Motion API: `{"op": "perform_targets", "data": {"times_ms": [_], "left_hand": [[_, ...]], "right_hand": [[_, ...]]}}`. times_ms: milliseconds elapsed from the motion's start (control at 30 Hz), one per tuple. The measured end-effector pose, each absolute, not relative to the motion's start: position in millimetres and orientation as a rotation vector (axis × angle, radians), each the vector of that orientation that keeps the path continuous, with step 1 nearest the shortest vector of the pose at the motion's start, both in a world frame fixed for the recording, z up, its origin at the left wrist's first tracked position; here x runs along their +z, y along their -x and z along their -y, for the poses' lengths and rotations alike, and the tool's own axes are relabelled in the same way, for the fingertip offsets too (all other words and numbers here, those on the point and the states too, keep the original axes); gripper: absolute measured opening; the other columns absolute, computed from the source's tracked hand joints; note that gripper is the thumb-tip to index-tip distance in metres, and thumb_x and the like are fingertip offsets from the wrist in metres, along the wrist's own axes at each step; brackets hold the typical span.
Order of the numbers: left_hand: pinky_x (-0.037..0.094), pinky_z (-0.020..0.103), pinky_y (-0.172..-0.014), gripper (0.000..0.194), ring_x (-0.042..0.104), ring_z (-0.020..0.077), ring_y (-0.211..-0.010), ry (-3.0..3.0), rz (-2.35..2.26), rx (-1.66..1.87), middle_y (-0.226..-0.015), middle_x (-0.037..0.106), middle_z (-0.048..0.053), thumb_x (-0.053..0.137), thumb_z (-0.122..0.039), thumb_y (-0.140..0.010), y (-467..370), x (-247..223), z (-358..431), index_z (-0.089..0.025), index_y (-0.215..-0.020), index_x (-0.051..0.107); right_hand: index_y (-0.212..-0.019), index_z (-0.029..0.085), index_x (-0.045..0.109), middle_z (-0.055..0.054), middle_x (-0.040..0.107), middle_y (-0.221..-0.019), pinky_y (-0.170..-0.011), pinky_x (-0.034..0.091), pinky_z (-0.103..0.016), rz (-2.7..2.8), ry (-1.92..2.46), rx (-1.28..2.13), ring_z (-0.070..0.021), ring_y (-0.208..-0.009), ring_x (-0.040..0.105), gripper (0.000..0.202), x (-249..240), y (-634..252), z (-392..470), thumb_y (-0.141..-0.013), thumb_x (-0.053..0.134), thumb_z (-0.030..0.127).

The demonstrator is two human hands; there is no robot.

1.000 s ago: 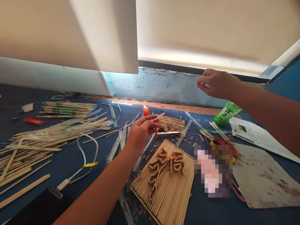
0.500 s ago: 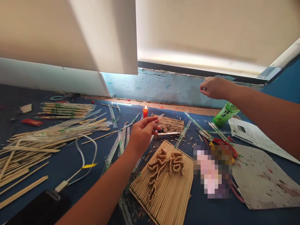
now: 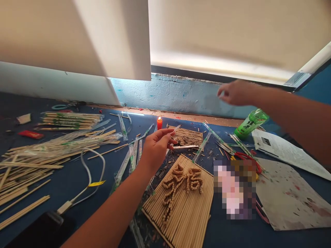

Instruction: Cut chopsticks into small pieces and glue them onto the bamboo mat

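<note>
My left hand (image 3: 157, 146) is closed in a pinch on a short translucent glue stick (image 3: 177, 127), its tip showing beyond the fingertips. Just behind that hand stands a lit red candle (image 3: 159, 124). My right hand (image 3: 234, 93) is raised in front of the blue wall, slightly blurred, with fingers bent and apart and nothing seen in them. Below and between the hands lies a panel of wooden sticks (image 3: 188, 210), bearing raised character shapes made of small wooden pieces (image 3: 194, 179). A smaller stick panel (image 3: 187, 137) lies behind it, partly hidden by my left hand.
Wooden chopsticks (image 3: 33, 168) and wrapped ones (image 3: 72, 119) cover the left side. A white cable (image 3: 89, 168) runs to a black device (image 3: 38, 229). On the right are a green bottle (image 3: 249, 124), red-handled pliers (image 3: 248, 160), papers (image 3: 289, 151) and a stained sheet (image 3: 292, 196).
My right hand has moved slightly up and left, and its fingers have loosened from a tighter curl. My left hand keeps its pinch in nearly the same place.
</note>
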State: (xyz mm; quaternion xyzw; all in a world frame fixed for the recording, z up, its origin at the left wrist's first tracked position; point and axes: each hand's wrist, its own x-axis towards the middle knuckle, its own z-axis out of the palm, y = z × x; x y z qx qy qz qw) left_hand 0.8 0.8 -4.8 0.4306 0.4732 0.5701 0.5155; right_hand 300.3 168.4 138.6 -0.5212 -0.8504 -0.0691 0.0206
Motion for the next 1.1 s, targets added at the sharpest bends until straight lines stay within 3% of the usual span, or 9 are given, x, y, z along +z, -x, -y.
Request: {"op": "perform_targets", "data": {"times_ms": [67, 167, 233, 300, 433, 600, 833, 1100], "left_hand": [[0.053, 0.026, -0.062, 0.022, 0.068, 0.0148, -0.074, -1.029, -1.141, 1.368, -0.101, 0.074, 0.012, 0.063, -0.023, -0.086, -1, -4, -1, -0.012, -0.101, 0.074], [0.053, 0.027, -0.062, 0.021, 0.068, 0.0159, -0.075, -1.033, -1.132, 1.371, -0.103, 0.074, 0.012, 0.063, -0.023, -0.086, -2, -4, -1, -0.013, -0.1, 0.074], [0.054, 0.028, -0.063, 0.021, 0.069, 0.0168, -0.076, -1.039, -1.123, 1.374, -0.105, 0.073, 0.012, 0.063, -0.024, -0.086, -2, -4, -1, -0.014, -0.1, 0.074], [0.054, 0.028, -0.063, 0.021, 0.069, 0.0167, -0.076, -1.043, -1.123, 1.377, -0.105, 0.073, 0.012, 0.063, -0.024, -0.085, -2, -5, -1, -0.014, -0.1, 0.074], [0.053, 0.027, -0.062, 0.019, 0.068, 0.0164, -0.075, -1.047, -1.117, 1.377, -0.104, 0.074, 0.012, 0.065, -0.025, -0.084, -3, -8, -1, -0.015, -0.097, 0.075], [0.054, 0.029, -0.062, 0.02, 0.068, 0.0173, -0.074, -1.064, -1.102, 1.373, -0.104, 0.073, 0.012, 0.065, -0.026, -0.084, -4, -9, 0, -0.016, -0.097, 0.075], [0.055, 0.03, -0.063, 0.02, 0.069, 0.0182, -0.076, -1.073, -1.134, 1.355, -0.106, 0.074, 0.012, 0.065, -0.026, -0.084, -5, -5, 3, -0.016, -0.099, 0.075], [0.055, 0.03, -0.062, 0.019, 0.07, 0.0195, -0.077, -1.059, -1.125, 1.358, -0.105, 0.074, 0.013, 0.065, -0.026, -0.084, -5, -7, 2, -0.016, -0.097, 0.075]], "right_hand": [[-0.113, 0.015, 0.072, -0.011, 0.077, -0.085, -0.077, 0.043, -0.038, 2.816, 1.572, -0.022, -0.0226, -0.077, 0.066, 0.03, 103, -287, -146, -0.091, 0.061, 0.034], [-0.124, 0.024, 0.066, -0.007, 0.076, -0.106, -0.077, 0.048, -0.032, 2.95, 1.407, 0.193, -0.0215, -0.085, 0.068, 0.033, 62, -271, -103, -0.093, 0.06, 0.034], [-0.116, 0.025, 0.069, -0.005, 0.073, -0.113, -0.084, 0.049, -0.03, 2.987, 1.257, 0.304, -0.0209, -0.097, 0.067, 0.027, 47, -262, -74, -0.092, 0.062, 0.034], [-0.107, 0.022, 0.072, -0.006, 0.072, -0.104, -0.083, 0.05, -0.031, 2.938, 1.02, 0.576, -0.0197, -0.093, 0.066, 0.02, 40, -256, -47, -0.093, 0.064, 0.033], [-0.111, 0.022, 0.071, -0.007, 0.067, -0.106, -0.081, 0.051, -0.031, 2.887, 0.893, 0.887, -0.0181, -0.09, 0.065, 0.02, 30, -248, -11, -0.093, 0.066, 0.03], [-0.112, 0.024, 0.072, -0.007, 0.064, -0.107, -0.085, 0.05, -0.032, 2.904, 0.803, 0.905, -0.018, -0.092, 0.064, 0.02, 21, -245, 4, -0.096, 0.061, 0.019], [-0.106, 0.021, 0.069, -0.006, 0.06, -0.102, -0.08, 0.05, -0.031, 2.888, 0.76, 0.921, -0.0165, -0.086, 0.062, 0.013, 17, -240, 12, -0.096, 0.063, 0.027], [-0.099, 0.019, 0.068, -0.005, 0.059, -0.098, -0.075, 0.05, -0.028, 2.853, 0.751, 0.952, -0.0145, -0.082, 0.06, 0.009, 11, -229, 17, -0.097, 0.06, 0.02]]}}
